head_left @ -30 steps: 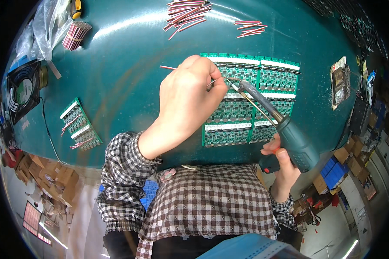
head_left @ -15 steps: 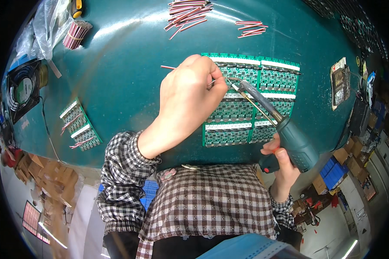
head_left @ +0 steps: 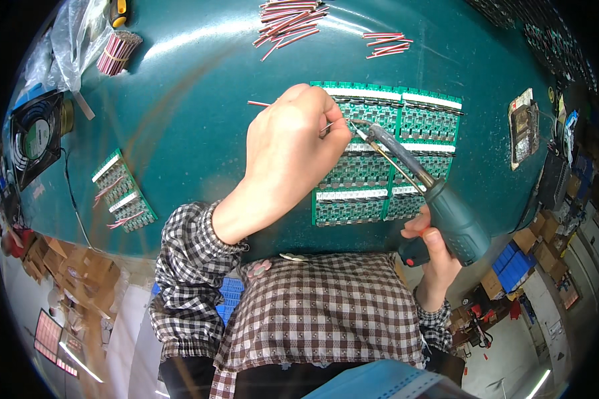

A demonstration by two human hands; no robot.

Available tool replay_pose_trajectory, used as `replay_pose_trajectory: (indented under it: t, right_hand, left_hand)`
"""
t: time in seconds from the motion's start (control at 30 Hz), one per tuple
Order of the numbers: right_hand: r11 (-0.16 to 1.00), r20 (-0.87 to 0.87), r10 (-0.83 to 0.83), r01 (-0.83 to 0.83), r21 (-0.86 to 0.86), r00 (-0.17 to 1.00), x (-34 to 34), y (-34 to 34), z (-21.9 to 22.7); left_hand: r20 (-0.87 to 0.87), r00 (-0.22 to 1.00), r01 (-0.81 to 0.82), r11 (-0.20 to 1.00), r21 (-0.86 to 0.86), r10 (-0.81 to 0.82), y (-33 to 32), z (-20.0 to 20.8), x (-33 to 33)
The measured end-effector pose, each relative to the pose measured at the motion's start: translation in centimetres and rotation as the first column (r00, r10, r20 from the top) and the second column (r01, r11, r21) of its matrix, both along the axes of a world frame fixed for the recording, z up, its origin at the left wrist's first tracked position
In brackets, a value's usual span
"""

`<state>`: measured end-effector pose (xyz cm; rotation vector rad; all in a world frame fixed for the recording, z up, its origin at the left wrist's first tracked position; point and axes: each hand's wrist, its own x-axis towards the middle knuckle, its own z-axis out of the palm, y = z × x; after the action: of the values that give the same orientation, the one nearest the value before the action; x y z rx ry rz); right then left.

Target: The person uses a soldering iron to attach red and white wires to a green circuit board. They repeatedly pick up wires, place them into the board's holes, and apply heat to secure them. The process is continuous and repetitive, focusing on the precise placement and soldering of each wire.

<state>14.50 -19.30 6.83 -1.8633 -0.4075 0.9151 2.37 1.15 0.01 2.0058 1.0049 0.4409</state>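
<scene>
My left hand (head_left: pixel 296 136) is closed in a pinch on a thin red and white wire (head_left: pixel 258 104), whose free end pokes out to the left of the knuckles. Under the fingertips lies a green circuit board panel (head_left: pixel 396 118) with rows of small parts and white strips. My right hand (head_left: pixel 435 256) grips a dark green soldering gun (head_left: pixel 460 223) by its handle, below the panel's right side. The gun's tip reaches the upper left part of the panel, right beside my left fingertips. My fingers partly hide the wire end there.
A smaller board (head_left: pixel 124 191) with wires lies at left, near a black fan (head_left: pixel 36 139). A pile of wires (head_left: pixel 289 23), a few more wires (head_left: pixel 387 44) and a tied wire bundle (head_left: pixel 118 53) lie at the far side. A worn block (head_left: pixel 524 130) sits at right.
</scene>
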Motion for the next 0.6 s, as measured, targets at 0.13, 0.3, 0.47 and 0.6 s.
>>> replay_pose_trajectory:
  t: [0.13,0.3,0.47,0.6]
  right_hand:
    - [1.0,-0.004,-0.018,0.018,-0.006,1.0,-0.15,0.05,0.03]
    - [0.999,-0.062,-0.008,0.011,0.047,0.998,0.08,-0.06,0.05]
    - [1.0,-0.011,-0.026,0.026,0.013,1.0,-0.26,0.13,0.07]
    - [0.999,0.004,-0.025,0.025,0.021,1.0,-0.12,-0.06,0.12]
  left_hand:
    - [0.003,1.0,0.007,1.0,0.008,-0.007,0.01,-0.03,0.04]
    - [0.001,1.0,0.004,1.0,0.002,-0.004,0.06,0.1,-0.06]
    - [0.013,1.0,0.009,1.0,0.004,-0.009,-0.01,0.01,0.03]
    - [0.001,1.0,0.015,1.0,-0.009,-0.015,0.11,0.27,0.0]
